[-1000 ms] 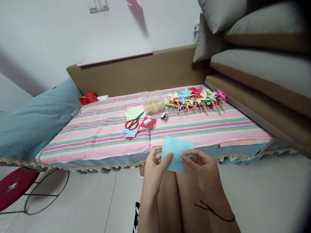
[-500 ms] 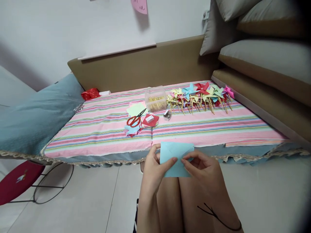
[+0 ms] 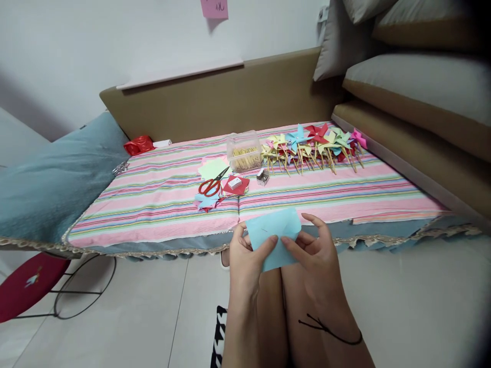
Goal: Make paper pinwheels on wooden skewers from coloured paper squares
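Note:
A light blue square of paper (image 3: 276, 227) is held up above my lap, with cut or crease lines running in from its upper part. My left hand (image 3: 251, 253) grips it at the left, thumb on the front face and fingers behind. My right hand (image 3: 312, 245) pinches the lower right part, thumb on the front, index finger raised beside the top right corner. On the couch ahead lie red-handled scissors (image 3: 210, 186), cut paper pieces (image 3: 209, 201) and a small white box (image 3: 235, 183) on red paper squares (image 3: 241, 190).
A clear plastic box (image 3: 244, 152) of wooden sticks stands on the striped cloth (image 3: 161, 202). Beside it are a small open box (image 3: 263, 177) and a pile of finished paper pinwheels (image 3: 318, 143). Cushions (image 3: 414, 97) are stacked at right; a red stool (image 3: 32, 283) stands at left.
My right hand has shifted from pinching over the paper's face to holding its lower right part. The paper has tilted and risen slightly in view.

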`<action>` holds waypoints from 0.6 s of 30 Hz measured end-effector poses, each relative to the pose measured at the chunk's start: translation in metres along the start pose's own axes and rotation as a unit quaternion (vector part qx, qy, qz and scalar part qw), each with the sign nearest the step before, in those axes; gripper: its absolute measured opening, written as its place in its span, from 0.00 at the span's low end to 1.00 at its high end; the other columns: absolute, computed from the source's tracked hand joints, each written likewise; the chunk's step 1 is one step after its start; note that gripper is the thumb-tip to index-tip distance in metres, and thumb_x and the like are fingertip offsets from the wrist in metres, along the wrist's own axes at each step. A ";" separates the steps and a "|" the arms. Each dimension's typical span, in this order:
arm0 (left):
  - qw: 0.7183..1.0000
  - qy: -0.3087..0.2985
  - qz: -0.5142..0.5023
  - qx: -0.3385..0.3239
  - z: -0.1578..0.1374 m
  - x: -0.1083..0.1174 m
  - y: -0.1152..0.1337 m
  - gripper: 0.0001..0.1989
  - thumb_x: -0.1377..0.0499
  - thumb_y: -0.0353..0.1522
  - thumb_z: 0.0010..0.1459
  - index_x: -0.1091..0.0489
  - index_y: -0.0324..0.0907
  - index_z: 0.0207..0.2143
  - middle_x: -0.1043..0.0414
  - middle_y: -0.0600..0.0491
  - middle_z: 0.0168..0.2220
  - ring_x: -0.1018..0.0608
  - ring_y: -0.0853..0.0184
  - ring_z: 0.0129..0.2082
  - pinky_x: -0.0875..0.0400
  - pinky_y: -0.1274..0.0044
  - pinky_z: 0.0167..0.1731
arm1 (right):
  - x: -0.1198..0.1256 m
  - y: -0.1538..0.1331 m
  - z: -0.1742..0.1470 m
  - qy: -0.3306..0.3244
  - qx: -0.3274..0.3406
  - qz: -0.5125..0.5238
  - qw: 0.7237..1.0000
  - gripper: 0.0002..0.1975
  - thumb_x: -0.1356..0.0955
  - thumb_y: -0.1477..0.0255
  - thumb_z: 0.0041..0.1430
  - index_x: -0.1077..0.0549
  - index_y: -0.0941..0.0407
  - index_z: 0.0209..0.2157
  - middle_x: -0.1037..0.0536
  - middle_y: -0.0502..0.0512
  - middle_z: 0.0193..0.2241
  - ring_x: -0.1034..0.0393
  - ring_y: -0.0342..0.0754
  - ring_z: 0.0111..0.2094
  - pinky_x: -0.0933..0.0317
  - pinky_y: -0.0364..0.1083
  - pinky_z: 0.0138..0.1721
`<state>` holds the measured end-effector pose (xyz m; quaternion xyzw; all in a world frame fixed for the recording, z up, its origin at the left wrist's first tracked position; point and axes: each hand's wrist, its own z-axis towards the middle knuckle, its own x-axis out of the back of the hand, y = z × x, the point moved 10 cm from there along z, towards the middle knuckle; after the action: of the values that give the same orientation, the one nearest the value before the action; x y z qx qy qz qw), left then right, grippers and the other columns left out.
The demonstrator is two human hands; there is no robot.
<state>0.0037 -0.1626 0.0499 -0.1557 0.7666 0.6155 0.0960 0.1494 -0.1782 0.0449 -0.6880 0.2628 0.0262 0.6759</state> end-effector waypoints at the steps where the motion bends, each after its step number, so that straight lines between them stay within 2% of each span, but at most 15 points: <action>1: 1.000 -0.007 0.001 0.001 -0.001 -0.001 0.000 0.23 0.31 0.31 0.41 0.34 0.39 0.40 0.23 0.52 0.28 0.24 0.70 0.24 0.29 0.78 0.27 | 0.001 0.000 0.000 0.001 -0.002 -0.001 1.000 0.34 0.25 0.68 0.43 0.42 0.51 0.50 0.28 0.43 0.21 0.30 0.46 0.26 0.34 0.45 0.29; 4: 1.000 -0.030 0.000 0.006 -0.002 -0.005 0.000 0.23 0.31 0.31 0.41 0.33 0.39 0.40 0.23 0.52 0.29 0.23 0.69 0.25 0.29 0.78 0.28 | 0.004 0.001 0.000 -0.003 -0.012 -0.002 1.000 0.35 0.24 0.67 0.41 0.42 0.51 0.50 0.27 0.44 0.20 0.30 0.46 0.24 0.35 0.45 0.28; 9: 1.000 -0.026 -0.002 -0.010 -0.002 -0.004 0.001 0.23 0.31 0.32 0.41 0.33 0.40 0.40 0.23 0.53 0.28 0.24 0.69 0.24 0.30 0.78 0.28 | 0.008 0.010 0.003 -0.025 -0.034 -0.002 0.999 0.36 0.24 0.66 0.40 0.41 0.51 0.50 0.25 0.45 0.21 0.30 0.46 0.24 0.36 0.45 0.27; 15: 0.999 -0.053 -0.001 0.008 -0.004 -0.008 -0.002 0.20 0.33 0.32 0.45 0.32 0.41 0.41 0.24 0.52 0.32 0.23 0.68 0.29 0.30 0.77 0.32 | 0.013 0.005 0.004 -0.009 -0.019 0.001 1.000 0.37 0.23 0.67 0.39 0.41 0.51 0.50 0.23 0.45 0.21 0.30 0.45 0.23 0.36 0.44 0.27; 18: 1.000 -0.016 0.018 0.007 0.000 0.005 0.000 0.16 0.35 0.36 0.48 0.30 0.42 0.39 0.25 0.55 0.28 0.25 0.70 0.26 0.34 0.80 0.27 | 0.013 0.007 0.006 -0.035 -0.033 -0.022 0.999 0.38 0.23 0.68 0.39 0.42 0.51 0.51 0.22 0.46 0.22 0.29 0.46 0.24 0.36 0.44 0.27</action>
<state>-0.0012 -0.1631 0.0480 -0.1317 0.7717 0.6144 0.0981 0.1597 -0.1767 0.0330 -0.7146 0.2227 0.0437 0.6617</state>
